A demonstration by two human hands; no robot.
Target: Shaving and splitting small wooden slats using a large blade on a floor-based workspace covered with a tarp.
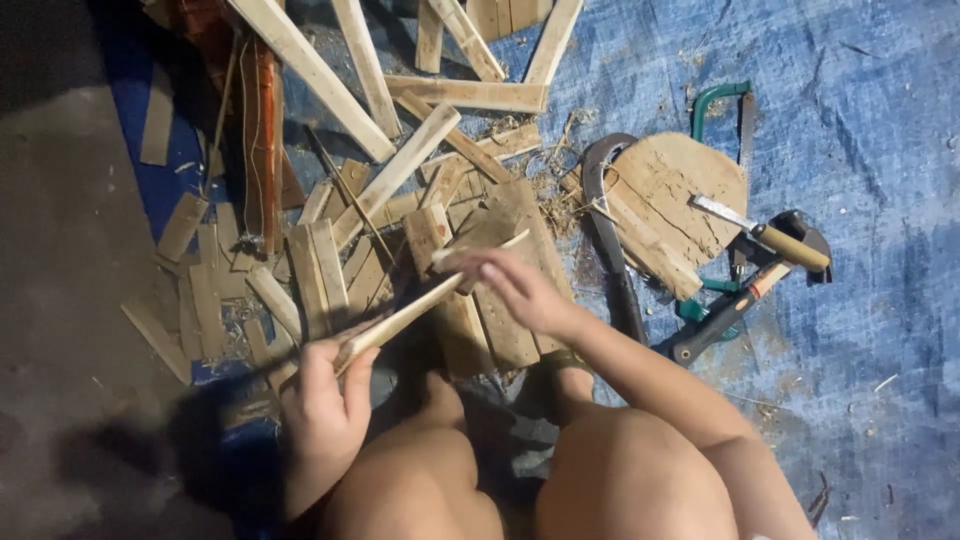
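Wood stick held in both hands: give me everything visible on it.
The wood stick is a thin, pale, flat strip, apparently raw split wood. It lies slanted, low end toward the person's left, high end toward the right. The left hand wraps its lower end; the right hand pinches it near the upper end, where a narrow tip pokes out past the fingers. It is held above the scattered wood offcuts on the blue tarp.

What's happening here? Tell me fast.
A person sits on a blue tarp among scattered wood offcuts. The left hand grips one end of a thin wooden strip; the right hand touches its far end, over a wooden block. A hammer, a chisel and a curved blade lie to the right.
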